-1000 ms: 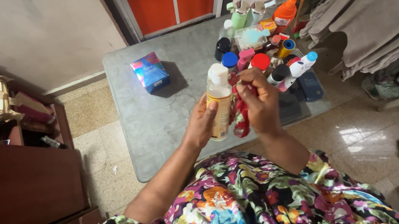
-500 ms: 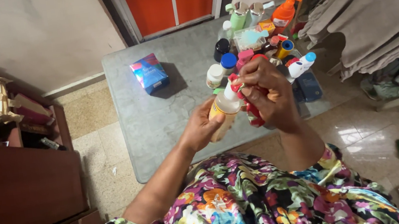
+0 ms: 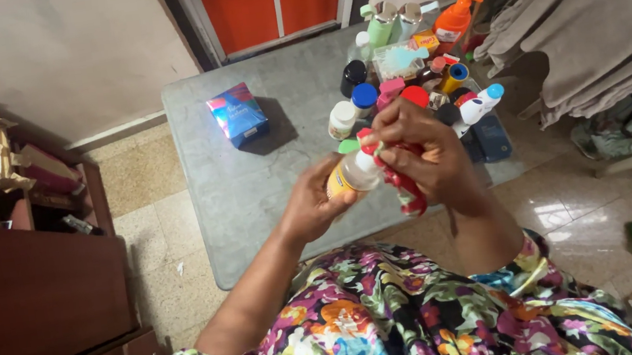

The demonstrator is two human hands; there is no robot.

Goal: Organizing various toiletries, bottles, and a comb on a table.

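— What was the biggest thing in front of the person?

— A grey stone surface [image 3: 252,186] with rounded corners, standing on a tiled floor below an orange door. A dark wooden cabinet [image 3: 23,297] stood well off to its left, and grey cloth [image 3: 603,9] hung at the right.

— And on the surface?

— A blue and pink box [image 3: 237,114] lay alone toward the far left part. At the far right corner crowded a cluster of bottles and jars [image 3: 406,60], among them an orange pump bottle [image 3: 451,19] and a pale green one [image 3: 379,29].

— Where were the hands?

— Both were raised above the near edge. The left hand [image 3: 310,207] had its grip clenched around a small yellowish bottle [image 3: 348,176], tilted with its white cap toward the right. The right hand [image 3: 423,157] was grasping a red patterned cloth [image 3: 398,179], pressed against the cap, with one end hanging below the fingers.
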